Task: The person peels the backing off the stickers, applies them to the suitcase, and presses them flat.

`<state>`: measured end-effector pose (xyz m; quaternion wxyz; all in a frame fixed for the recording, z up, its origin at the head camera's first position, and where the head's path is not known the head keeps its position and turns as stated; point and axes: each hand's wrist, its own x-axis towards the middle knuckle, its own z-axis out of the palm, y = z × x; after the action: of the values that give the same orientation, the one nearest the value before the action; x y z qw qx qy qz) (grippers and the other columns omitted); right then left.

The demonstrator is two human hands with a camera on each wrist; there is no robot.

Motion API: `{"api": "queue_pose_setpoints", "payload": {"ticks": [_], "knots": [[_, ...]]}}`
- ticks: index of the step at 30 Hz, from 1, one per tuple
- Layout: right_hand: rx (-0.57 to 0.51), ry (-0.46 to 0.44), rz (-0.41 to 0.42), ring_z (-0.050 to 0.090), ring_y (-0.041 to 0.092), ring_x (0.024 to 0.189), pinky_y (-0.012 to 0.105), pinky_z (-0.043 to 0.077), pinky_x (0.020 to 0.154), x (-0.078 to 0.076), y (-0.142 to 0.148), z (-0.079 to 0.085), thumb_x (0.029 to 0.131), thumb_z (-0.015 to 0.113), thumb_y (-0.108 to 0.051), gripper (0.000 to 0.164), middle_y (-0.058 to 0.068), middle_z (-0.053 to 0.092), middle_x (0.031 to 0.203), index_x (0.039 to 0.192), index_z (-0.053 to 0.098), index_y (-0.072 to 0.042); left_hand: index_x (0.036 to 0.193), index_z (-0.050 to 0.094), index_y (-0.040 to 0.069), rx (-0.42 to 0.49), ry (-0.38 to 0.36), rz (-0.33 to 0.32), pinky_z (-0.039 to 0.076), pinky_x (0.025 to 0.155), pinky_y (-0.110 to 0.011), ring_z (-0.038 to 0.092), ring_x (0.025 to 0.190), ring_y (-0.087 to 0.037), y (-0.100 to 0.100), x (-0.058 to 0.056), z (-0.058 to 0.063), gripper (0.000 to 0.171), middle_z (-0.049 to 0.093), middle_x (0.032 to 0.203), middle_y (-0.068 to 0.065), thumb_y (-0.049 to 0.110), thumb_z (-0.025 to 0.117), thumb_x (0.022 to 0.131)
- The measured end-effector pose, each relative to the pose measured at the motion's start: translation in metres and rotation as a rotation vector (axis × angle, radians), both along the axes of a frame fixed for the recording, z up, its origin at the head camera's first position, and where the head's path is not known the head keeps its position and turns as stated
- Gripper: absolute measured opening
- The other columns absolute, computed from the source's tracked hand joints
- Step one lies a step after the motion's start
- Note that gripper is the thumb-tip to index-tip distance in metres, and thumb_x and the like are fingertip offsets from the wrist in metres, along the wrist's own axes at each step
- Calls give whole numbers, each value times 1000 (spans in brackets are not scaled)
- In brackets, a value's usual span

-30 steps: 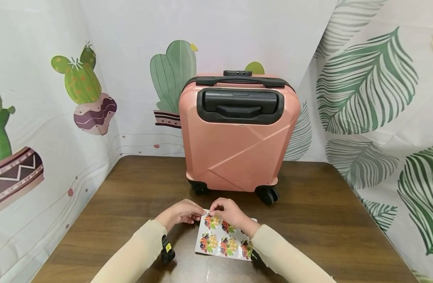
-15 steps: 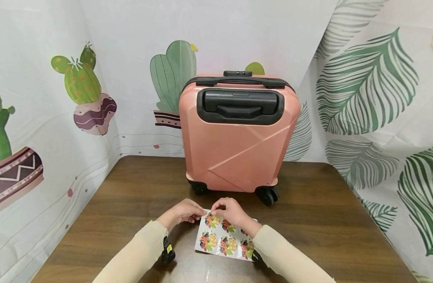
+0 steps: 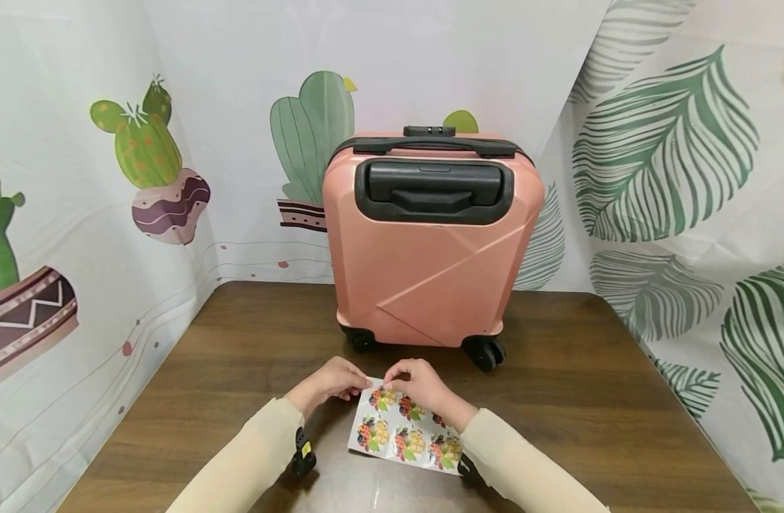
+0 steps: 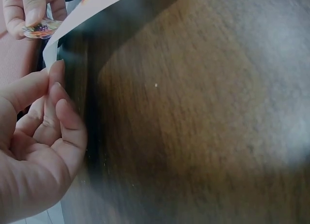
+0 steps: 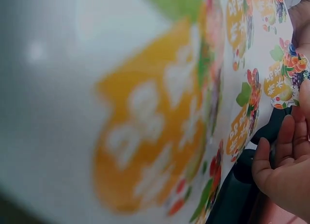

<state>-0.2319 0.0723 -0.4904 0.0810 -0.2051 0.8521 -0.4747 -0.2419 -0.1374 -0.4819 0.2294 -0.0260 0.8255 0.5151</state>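
A white sheet of fruit stickers point(image 3: 390, 436) is held up at a slant over the table. My left hand point(image 3: 332, 379) pinches its far left corner between thumb and fingertip, the other fingers loosely curled, as the left wrist view shows. Above that corner my right hand point(image 3: 424, 385) pinches one fruit sticker point(image 5: 286, 81) between thumb and index finger. This sticker stands partly lifted from the sheet; whether an edge still clings to it, I cannot tell. Several printed stickers lie flat on the sheet. My right hand and forearm cover its right side.
A pink suitcase point(image 3: 430, 278) with black wheels and a black handle stands upright on the brown wooden table point(image 3: 577, 399), just beyond my hands. Behind it hangs a white cloth point(image 3: 238, 85) printed with cacti and leaves. Each wrist wears a black camera.
The sheet has tilted and shifted slightly toward the left. My right hand has moved very slightly, still pinching at the corner sticker. The left hand keeps its hold.
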Motion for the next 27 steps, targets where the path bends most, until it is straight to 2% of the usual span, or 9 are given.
{"api": "queue_pose_setpoints", "payload": {"ticks": [10,17,27], "knots": [[-26,-22,5,54,8,78,21,47,71,3,2,0,93,73,-9,7,10,74,94,89,75,-4,93,78,-3,-58,62,2,48,57,-23,55,66,-12,-2,0,-3,14,60,68,1,9,75,89],[-33,-16,10,53,8,76,21,46,68,2,2,-1,92,74,-9,8,12,74,92,88,75,-3,91,78,-3,-55,82,0,48,57,-24,56,66,-12,-3,-1,-7,13,63,70,1,9,76,88],[-35,-19,2,50,11,73,21,43,64,3,4,1,92,74,-8,8,11,72,89,87,75,-2,90,79,-2,-72,101,7,48,57,-24,57,66,-12,-3,3,-5,12,64,69,0,9,76,88]]}}
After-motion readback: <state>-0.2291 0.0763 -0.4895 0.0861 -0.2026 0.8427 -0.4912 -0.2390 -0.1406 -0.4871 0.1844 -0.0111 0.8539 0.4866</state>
